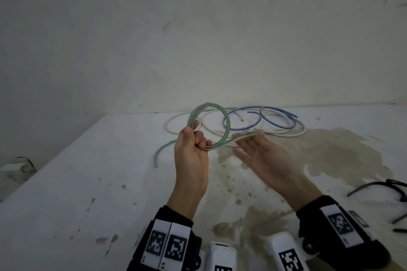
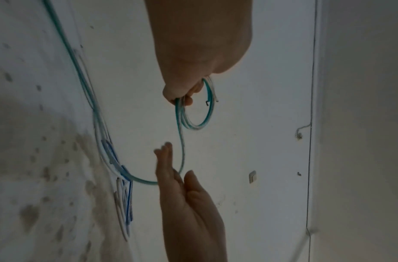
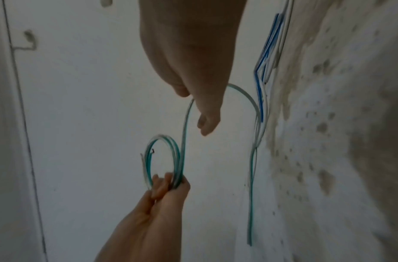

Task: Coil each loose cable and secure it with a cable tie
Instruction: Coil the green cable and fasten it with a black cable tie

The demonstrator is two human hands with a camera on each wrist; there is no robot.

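Note:
My left hand [image 1: 197, 138] is raised above the table and grips a green translucent cable [image 1: 227, 125] wound into a small coil of a few turns. From the coil a loose stretch runs right across the straight fingers of my right hand [image 1: 248, 143], which lies palm up and holds nothing. The cable's tail [image 1: 161, 149] trails down onto the table to the left. In the left wrist view the coil [image 2: 203, 122] hangs from my left hand [image 2: 182, 95]. In the right wrist view the loose stretch [image 3: 185, 124] passes between thumb and fingers of my right hand [image 3: 204, 115].
A loose white cable [image 1: 165, 126] and a blue-striped cable [image 1: 253, 125] lie tangled at the back of the stained white table [image 1: 88, 171], close to the wall. Black strips [image 1: 374, 187] lie at the right edge. A brown stain spreads under my right hand.

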